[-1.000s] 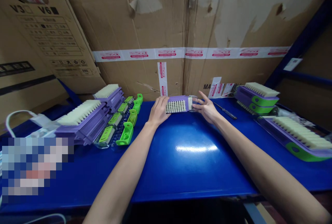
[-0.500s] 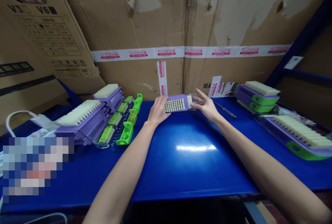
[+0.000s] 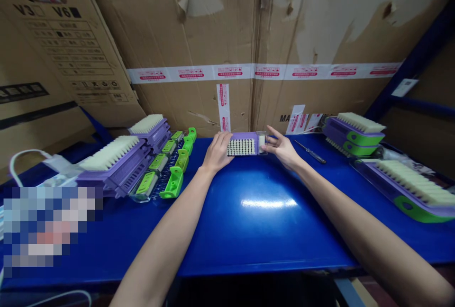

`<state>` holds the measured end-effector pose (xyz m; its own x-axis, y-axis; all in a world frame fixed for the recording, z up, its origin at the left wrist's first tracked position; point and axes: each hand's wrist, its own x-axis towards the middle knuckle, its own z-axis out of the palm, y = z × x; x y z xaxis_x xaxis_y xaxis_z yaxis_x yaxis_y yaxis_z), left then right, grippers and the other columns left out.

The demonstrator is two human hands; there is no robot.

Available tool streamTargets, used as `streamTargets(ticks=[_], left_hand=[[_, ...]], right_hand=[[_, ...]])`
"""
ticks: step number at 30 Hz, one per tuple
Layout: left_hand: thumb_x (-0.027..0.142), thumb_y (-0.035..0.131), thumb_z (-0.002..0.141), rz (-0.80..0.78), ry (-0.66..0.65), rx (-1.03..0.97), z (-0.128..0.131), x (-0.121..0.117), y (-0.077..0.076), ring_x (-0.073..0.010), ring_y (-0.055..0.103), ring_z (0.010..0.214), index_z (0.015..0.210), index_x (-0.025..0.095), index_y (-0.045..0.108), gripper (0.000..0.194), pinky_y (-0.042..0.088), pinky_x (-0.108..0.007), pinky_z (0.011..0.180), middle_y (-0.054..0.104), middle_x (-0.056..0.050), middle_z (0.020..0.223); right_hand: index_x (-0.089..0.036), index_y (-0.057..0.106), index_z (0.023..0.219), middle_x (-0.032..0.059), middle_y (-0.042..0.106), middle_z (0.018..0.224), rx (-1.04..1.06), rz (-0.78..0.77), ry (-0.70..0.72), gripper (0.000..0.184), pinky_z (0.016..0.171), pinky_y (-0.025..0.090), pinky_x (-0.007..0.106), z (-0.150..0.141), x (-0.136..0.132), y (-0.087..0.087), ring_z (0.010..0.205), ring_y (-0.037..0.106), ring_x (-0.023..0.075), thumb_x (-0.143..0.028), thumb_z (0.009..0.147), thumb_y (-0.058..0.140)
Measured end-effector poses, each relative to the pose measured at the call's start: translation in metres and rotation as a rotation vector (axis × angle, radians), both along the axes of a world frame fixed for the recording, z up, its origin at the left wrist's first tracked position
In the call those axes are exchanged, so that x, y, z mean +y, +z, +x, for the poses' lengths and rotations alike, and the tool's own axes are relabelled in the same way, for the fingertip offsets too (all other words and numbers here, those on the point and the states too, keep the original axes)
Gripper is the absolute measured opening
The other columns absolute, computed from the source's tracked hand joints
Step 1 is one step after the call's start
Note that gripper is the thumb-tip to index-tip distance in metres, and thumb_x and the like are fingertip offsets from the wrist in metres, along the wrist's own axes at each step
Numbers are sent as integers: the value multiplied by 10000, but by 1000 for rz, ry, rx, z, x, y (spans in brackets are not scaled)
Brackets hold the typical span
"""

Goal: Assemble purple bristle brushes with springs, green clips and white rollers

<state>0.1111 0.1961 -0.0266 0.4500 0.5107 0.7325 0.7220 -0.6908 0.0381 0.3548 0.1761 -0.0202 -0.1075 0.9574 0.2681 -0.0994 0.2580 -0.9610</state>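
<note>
Near the back of the blue table, a purple brush (image 3: 242,146) with pale bristle tufts lies between my hands, its bristles facing me. My left hand (image 3: 217,150) is wrapped round its left end. At the other end sits a clear plastic piece (image 3: 262,143) with a white block inside. My right hand (image 3: 282,148) grips that piece with the thumb against its near side; the index finger points up and away. Some of the right fingertips are hidden behind the clear plastic.
To the left stand stacked purple brushes (image 3: 110,160), green-and-grey parts (image 3: 158,162) and bright green end caps (image 3: 173,184). A screwdriver (image 3: 311,152) lies right of my hands. More purple-and-green brushes (image 3: 412,188) are at the right. Cardboard (image 3: 199,37) walls the back.
The brush has levelled out, and the clear piece at its right end now lines up straighter with it. My right hand has shifted only slightly; my left keeps its hold.
</note>
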Motion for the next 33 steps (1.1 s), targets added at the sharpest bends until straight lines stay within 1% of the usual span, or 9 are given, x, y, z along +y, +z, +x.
streamTargets(ticks=[8,13,19,23,25,27,28,30,33], left_hand=[[119,640,670,3,-7,10,0,0,0,-312,508,1199,1250,146,464,607,419,-513,1037,579,-154,1220],[127,651,666,-6,-21,28,-1,0,0,-310,503,1206,1256,141,458,621,428,-503,1035,570,-156,1236],[108,650,663,18,-27,6,-2,0,-1,-305,501,1203,1255,135,456,624,432,-487,1037,569,-153,1224],[111,678,657,3,-29,-15,1,-2,-1,-310,489,1213,1290,149,431,681,436,-495,1028,539,-158,1252],[165,692,692,0,-34,-41,5,-4,-1,-301,485,1220,1307,162,410,676,440,-488,1024,520,-154,1270],[266,707,731,-3,-46,-85,9,-6,-2,-293,477,1233,1323,170,382,683,434,-482,1032,506,-153,1285],[320,718,734,-12,-50,-117,11,-6,-3,-293,470,1245,1334,170,363,713,426,-483,1039,496,-155,1297],[396,757,697,-70,-47,-202,15,-5,-4,-300,463,1258,1362,165,313,832,417,-483,1043,478,-168,1319],[418,821,604,-284,-17,-341,17,-2,-7,-308,499,1232,1402,177,244,1014,436,-471,1012,489,-171,1330]], right_hand=[[-215,288,1480,88,664,1172,-70,24,34,972,961,481,472,-1,-3,4,1068,626,250,-254,630,757],[-226,296,1477,86,660,1181,-68,8,28,976,958,483,476,-1,-3,3,1057,630,250,-264,619,758],[-211,286,1479,86,658,1180,18,-13,25,979,947,492,456,-8,-5,0,1002,650,232,-243,612,741],[-226,328,1459,82,636,1217,28,-15,-53,896,956,486,446,-12,-4,-2,1048,631,238,-229,642,697],[-235,331,1455,81,645,1192,36,-38,-104,848,928,503,447,-10,-3,-3,1035,636,242,-231,675,666],[-221,309,1460,83,672,1124,72,-91,-141,830,902,515,448,-8,-1,-4,980,654,238,-224,700,643],[-206,297,1462,82,685,1080,97,-124,-160,824,894,519,447,-7,0,-4,948,662,233,-215,710,632],[-180,292,1457,74,704,993,139,-188,-202,797,877,526,442,-5,3,-6,885,671,221,-194,725,609],[-165,349,1421,66,708,905,120,-241,-266,725,833,541,431,-4,7,-10,822,672,215,-198,744,603]])
